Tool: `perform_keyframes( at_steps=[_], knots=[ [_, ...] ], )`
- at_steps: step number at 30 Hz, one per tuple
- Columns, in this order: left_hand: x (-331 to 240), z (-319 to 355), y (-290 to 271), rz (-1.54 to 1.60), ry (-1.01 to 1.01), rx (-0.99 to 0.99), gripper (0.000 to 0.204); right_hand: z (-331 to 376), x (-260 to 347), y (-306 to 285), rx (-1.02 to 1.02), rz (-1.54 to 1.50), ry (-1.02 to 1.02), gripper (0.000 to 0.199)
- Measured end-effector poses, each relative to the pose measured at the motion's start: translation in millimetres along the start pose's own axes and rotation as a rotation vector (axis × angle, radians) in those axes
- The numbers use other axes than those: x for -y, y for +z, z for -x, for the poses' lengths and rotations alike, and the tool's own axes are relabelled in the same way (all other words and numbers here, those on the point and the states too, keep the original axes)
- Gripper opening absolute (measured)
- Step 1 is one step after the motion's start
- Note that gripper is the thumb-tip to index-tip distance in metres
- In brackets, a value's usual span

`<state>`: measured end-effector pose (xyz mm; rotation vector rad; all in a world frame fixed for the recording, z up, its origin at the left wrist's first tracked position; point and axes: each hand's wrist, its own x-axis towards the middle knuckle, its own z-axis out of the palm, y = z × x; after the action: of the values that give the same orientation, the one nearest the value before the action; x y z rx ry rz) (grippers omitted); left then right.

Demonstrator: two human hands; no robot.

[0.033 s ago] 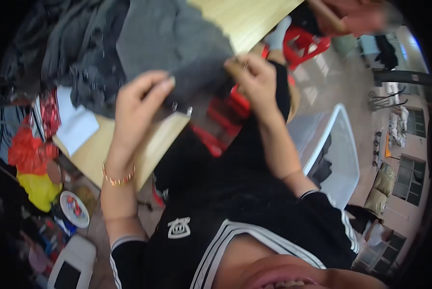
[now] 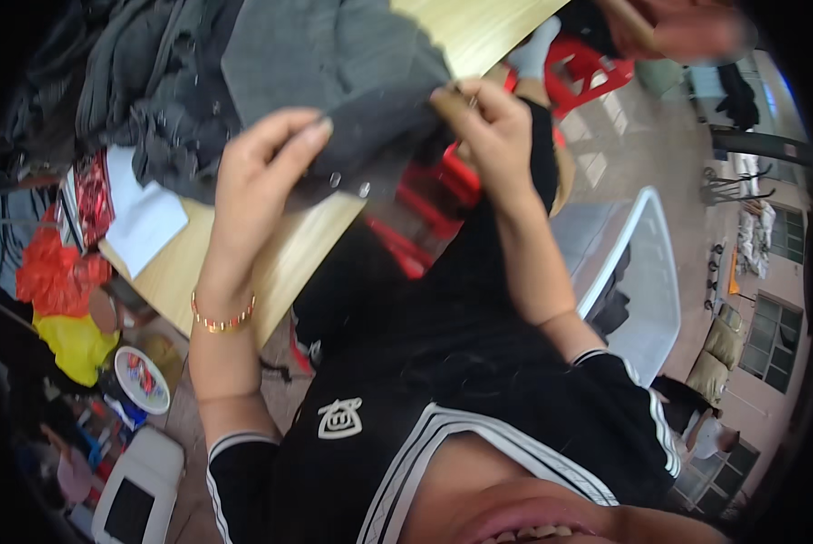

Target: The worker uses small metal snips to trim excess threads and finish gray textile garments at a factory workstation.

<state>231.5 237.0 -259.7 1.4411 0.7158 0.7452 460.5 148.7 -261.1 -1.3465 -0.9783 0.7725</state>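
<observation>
A dark grey garment (image 2: 370, 136) is stretched between my two hands above the table's front edge. My left hand (image 2: 266, 172) pinches its left part between thumb and fingers. Up and to the right, my right hand (image 2: 488, 131) grips the far end of the same edge, fingers closed. Two small shiny metal rings show on the cloth near its lower edge, beside my left fingers. The garment's upper part spreads over the table (image 2: 311, 249), meeting a heap of similar dark grey garments (image 2: 125, 100) on the left. Motion blurs the cloth near my right hand.
White paper (image 2: 153, 227) and a red-patterned packet lie at the table's left edge, near red and yellow plastic bags (image 2: 76, 349). Red plastic stools (image 2: 588, 77) stand beyond. A translucent bin (image 2: 656, 290) holding dark cloth is at my right. Another person sits at the far right.
The whole picture has shifted slightly. Both hands keep their hold, and the stretched garment sits a little higher in view.
</observation>
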Motion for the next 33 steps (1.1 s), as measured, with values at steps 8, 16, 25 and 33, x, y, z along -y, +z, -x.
perform_keyframes(
  at_steps=[8, 16, 25, 33],
  knots=[
    [19.2, -1.9, -3.8, 0.236, -0.138, 0.094, 0.023, -4.0, -36.0, 6.6, 0.004, -0.056, -0.086, 0.011],
    [22.8, -5.4, -2.4, 0.227, -0.123, 0.005, 0.020, 8.4, -22.9, 16.5, 0.061, 0.326, -0.307, 0.040],
    [21.5, -3.4, 4.8, 0.270, -0.066, -0.083, 0.023, 20.1, -26.8, 16.2, 0.124, 0.593, -0.582, 0.045],
    [22.5, -1.6, 8.8, 0.284, -0.041, -0.095, 0.023, 18.1, -27.2, 22.3, 0.139, 0.551, -0.593, 0.046]
  ],
)
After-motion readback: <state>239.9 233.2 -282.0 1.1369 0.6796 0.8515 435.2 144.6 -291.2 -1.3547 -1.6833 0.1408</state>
